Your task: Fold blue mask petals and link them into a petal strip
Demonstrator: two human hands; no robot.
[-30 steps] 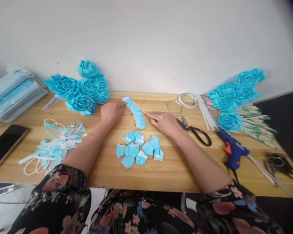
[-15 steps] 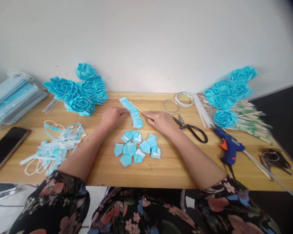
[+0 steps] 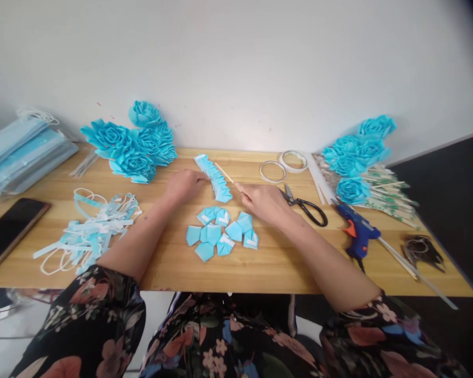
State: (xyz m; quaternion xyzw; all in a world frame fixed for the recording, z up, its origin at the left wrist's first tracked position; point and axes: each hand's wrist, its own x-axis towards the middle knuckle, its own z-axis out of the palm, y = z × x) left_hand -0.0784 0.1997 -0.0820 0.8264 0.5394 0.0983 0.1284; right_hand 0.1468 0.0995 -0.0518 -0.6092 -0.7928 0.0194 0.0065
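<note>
Shifting from the eleven-o'clock end of a pale-blue, fabric-like strip of overlapping folds [image 3: 216,179] to its nine-o'clock side, the bare left hand [image 3: 186,185] touches near the middle, suggesting attention has passed down the row; whether it pinches, I cannot tell. The bare right hand [image 3: 263,202] holds a thin, pale, wood-like stick [image 3: 225,173] slanting between ten and eleven. The strip lies at twelve o'clock from flat, crisply creased, pale-blue pieces [image 3: 211,232].

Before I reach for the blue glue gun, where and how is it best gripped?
Probably by the handle, from the near side of the table. The glue gun lies on its side with the handle pointing that way, the nozzle away and to the left. The orange trigger is on the handle's left; the cord leaves its bottom.
</note>
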